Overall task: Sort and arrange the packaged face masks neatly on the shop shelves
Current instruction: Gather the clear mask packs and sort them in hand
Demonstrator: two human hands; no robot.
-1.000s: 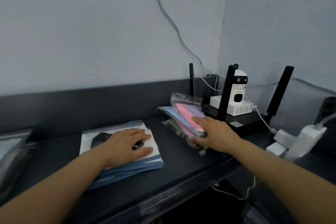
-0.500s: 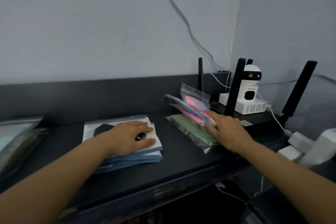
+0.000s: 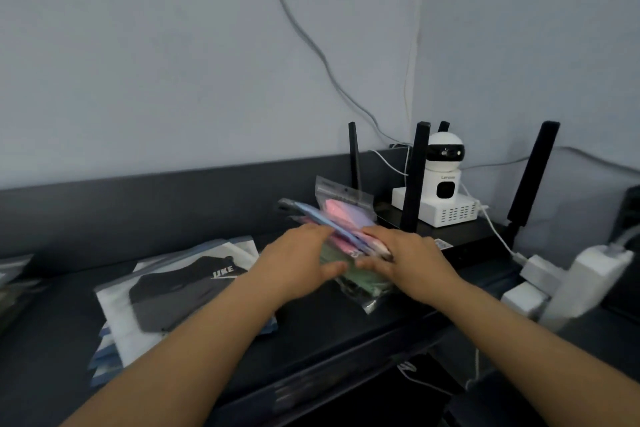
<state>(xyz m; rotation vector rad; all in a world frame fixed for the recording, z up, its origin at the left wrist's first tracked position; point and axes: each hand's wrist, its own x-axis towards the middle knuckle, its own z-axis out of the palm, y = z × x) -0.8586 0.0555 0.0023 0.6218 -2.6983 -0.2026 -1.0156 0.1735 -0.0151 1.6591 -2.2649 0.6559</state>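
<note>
Both hands meet on a pile of coloured packs (image 3: 341,215). The right hand (image 3: 410,262) pinches the tilted blue and pink ones, raised off a green pack (image 3: 362,279) lying flat beneath both thumbs. The left hand (image 3: 299,262) touches the blue edge with its fingers out. Left of it lies a stack (image 3: 180,291) of black-mask packs on the shelf (image 3: 329,333). Beyond the right hand stand a router (image 3: 414,184) and a white camera (image 3: 445,166), with plugs (image 3: 588,277) to its right
</note>
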